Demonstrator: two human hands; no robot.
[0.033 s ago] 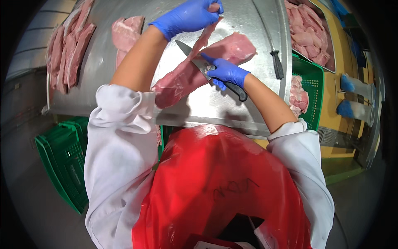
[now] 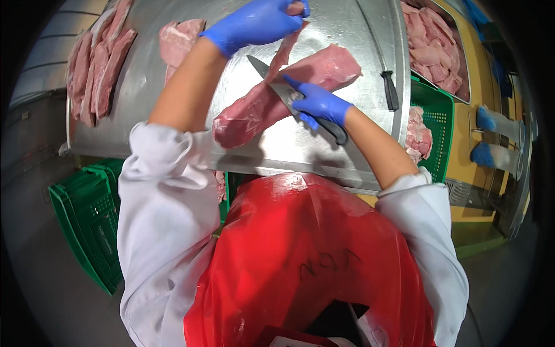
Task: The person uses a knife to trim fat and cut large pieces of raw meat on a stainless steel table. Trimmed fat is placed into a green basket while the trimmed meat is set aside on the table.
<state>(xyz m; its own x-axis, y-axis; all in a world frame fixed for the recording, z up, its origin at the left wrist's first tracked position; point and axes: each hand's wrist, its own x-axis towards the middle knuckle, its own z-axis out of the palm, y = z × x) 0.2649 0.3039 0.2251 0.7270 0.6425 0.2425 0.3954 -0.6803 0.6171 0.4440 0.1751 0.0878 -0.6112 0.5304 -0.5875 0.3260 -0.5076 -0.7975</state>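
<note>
A long piece of pink meat (image 2: 248, 115) lies slantwise on the steel table in front of me. My left hand (image 2: 254, 24), in a blue glove, is closed on the upper end of a thin meat strip (image 2: 284, 55) and pulls it up taut from the piece. In my right hand (image 2: 324, 104), gloved too, is a black-handled knife (image 2: 283, 93). Its blade lies across the meat at the foot of the strip, with the tip (image 2: 254, 63) showing on the strip's far left side. The right index finger stretches along the blade's back.
Several long meat pieces (image 2: 98, 69) lie at the table's left, another cut (image 2: 179, 41) nearer. A black-handled sharpening steel (image 2: 389, 89) rests by the right edge. Beyond are a metal tray of meat slices (image 2: 462, 34) and a green crate (image 2: 442, 127). Green crates (image 2: 87, 220) stand lower left.
My left hand has shifted slightly left, still holding the strip. The knife and meat look almost unchanged; the whole view has moved a little.
</note>
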